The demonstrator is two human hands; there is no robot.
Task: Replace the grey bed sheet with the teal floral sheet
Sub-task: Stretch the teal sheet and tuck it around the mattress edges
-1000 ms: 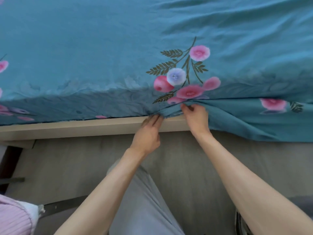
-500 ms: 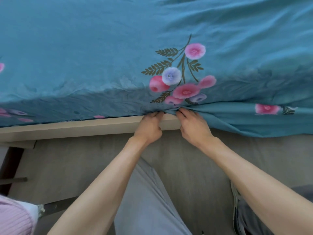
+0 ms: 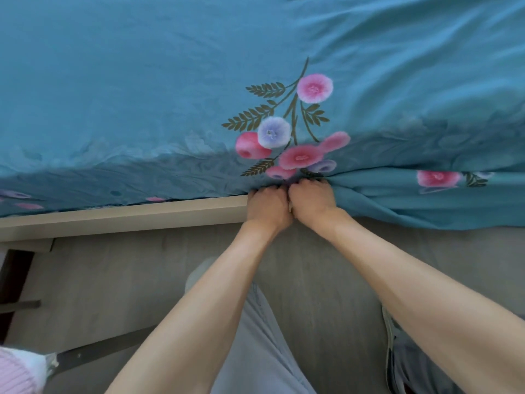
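The teal floral sheet [image 3: 142,95] covers the whole mattress top and hangs over its near side. My left hand [image 3: 268,207] and my right hand [image 3: 311,200] sit knuckle to knuckle at the mattress's lower edge, just under the flower print. Their fingers curl into the sheet's edge where it meets the pale wooden bed rail [image 3: 127,217], and the fingertips are hidden in the fold. Left of my hands the sheet lies tucked along the rail. To the right a loose stretch of the sheet [image 3: 412,206] hangs down over the rail. No grey sheet is in view.
Grey wood-look floor [image 3: 113,280] runs along the bed. My grey-trousered leg [image 3: 255,351] stands below my hands, with a shoe [image 3: 395,345] at the right. A pink and white cloth item [image 3: 17,373] lies at the bottom left beside a dark frame bar [image 3: 14,280].
Both hands have moved together at the mattress edge. The right hand brought the sheet's edge down and left to the rail. Their fingers went from reaching out to curled into the fold.
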